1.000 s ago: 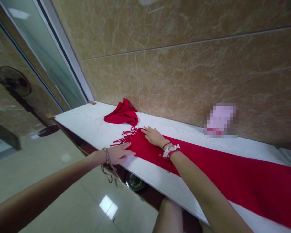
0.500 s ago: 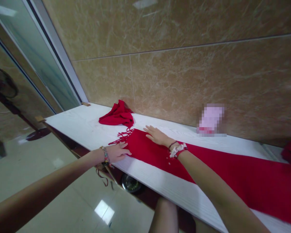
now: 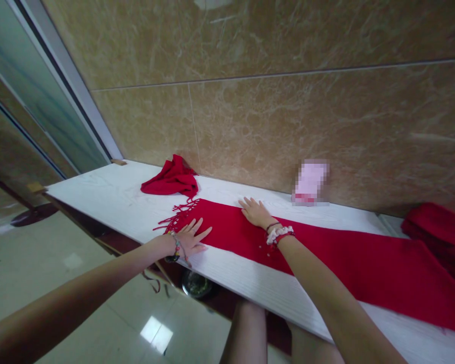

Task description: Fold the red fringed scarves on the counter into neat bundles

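Observation:
A long red scarf [image 3: 326,253] lies stretched along the white table [image 3: 98,192], its fringe [image 3: 172,215] at the left end. My left hand [image 3: 191,237] rests with spread fingers on the scarf's near corner beside the fringe. Farther right, my right hand [image 3: 256,211] lies flat across the scarf's far edge, fingers apart. Neither hand grips the cloth. Behind the fringe sits a crumpled red cloth [image 3: 170,178], close to the wall.
A blurred pink item [image 3: 311,182] leans against the marble wall [image 3: 250,126]. More red fabric [image 3: 432,227] is bunched at the right. Beneath the table a round metal bowl [image 3: 195,283] shows on a shelf. A fan's base [image 3: 34,215] stands on the floor at left.
My left hand has spread its fingers wider on the scarf. My right hand has shifted slightly right along the far edge. The view has turned right, showing more bunched red fabric.

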Demonstrator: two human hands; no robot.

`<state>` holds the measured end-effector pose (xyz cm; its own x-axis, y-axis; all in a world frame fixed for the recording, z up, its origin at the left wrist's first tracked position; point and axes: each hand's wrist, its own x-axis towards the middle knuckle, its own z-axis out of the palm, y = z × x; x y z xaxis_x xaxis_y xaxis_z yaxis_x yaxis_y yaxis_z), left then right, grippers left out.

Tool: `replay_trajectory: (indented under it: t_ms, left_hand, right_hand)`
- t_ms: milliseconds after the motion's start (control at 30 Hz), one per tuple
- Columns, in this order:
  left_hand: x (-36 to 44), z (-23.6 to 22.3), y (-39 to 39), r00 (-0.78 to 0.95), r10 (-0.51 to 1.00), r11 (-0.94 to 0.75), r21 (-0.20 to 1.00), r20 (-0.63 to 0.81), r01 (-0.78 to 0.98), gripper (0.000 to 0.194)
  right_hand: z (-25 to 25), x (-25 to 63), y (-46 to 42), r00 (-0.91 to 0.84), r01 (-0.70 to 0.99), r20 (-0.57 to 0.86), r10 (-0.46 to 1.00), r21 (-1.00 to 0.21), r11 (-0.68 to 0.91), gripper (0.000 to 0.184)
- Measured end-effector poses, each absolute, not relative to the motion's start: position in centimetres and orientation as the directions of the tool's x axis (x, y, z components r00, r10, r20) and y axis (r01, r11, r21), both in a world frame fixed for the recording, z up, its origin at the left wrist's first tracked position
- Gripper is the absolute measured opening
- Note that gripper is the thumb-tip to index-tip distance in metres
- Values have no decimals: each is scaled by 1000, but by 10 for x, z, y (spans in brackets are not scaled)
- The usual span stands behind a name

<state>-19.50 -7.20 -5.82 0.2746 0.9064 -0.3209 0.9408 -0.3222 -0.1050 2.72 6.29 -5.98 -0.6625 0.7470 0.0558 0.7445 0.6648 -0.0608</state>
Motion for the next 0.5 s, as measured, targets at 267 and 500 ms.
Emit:
replay_trajectory:
  t_ms: [267,500]
  left_hand:
    - [-207,-49,-70,362,865,-390,-10,-348,921,44]
    - [-190,-45,-74,207,939,-228,-49,-274,972,46]
  right_hand:
    - [-65,32,5,-912,392,81,401,-108,914,46]
    - [-66,41,-5,-907,400,76,414,-148,904,52]
